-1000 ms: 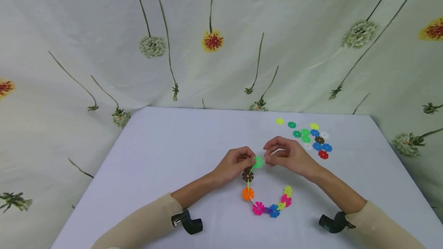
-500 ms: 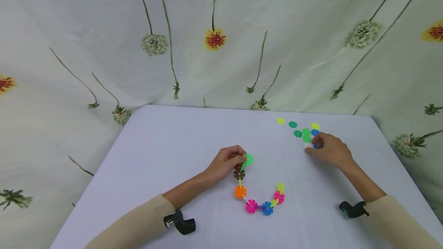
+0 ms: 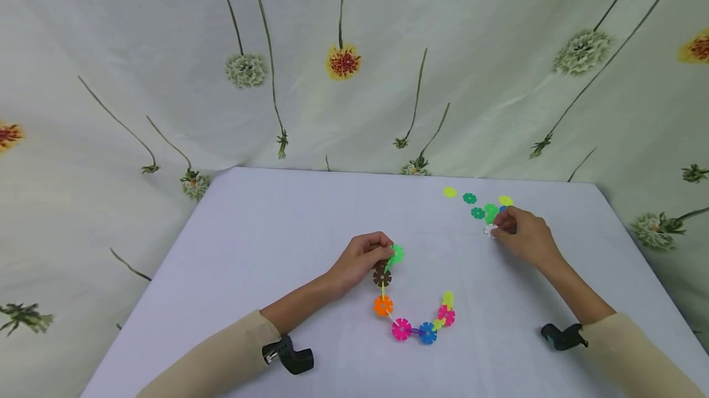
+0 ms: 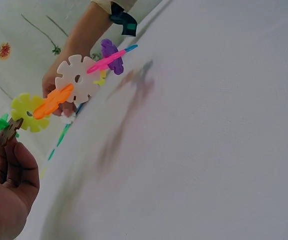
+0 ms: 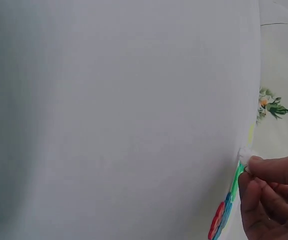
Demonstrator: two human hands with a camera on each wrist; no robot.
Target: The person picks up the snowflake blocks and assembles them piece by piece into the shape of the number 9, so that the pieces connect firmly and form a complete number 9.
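My left hand (image 3: 360,262) pinches one end of a chain of slotted plastic snowflake discs, at the light green disc (image 3: 397,254) beside a brown disc (image 3: 382,277). From there the chain curves through an orange disc (image 3: 383,306), a pink disc (image 3: 401,329) and a blue disc (image 3: 428,333) to a yellow disc (image 3: 448,298). The left wrist view shows the chain's white disc (image 4: 77,79) side-on to an orange one. Among the loose discs, my right hand (image 3: 528,238) pinches a white snowflake disc (image 5: 244,155) between thumb and fingertips.
Loose discs lie at the table's back right, including a yellow disc (image 3: 450,192), dark green discs and a light green disc (image 3: 490,210). The right hand covers part of this group. Behind the white table (image 3: 288,219) hangs a flower-print cloth (image 3: 487,78).
My right hand has moved from beside the chain's green end to the loose discs at the back right and taken hold of a white disc. The left hand and chain have shifted slightly left.
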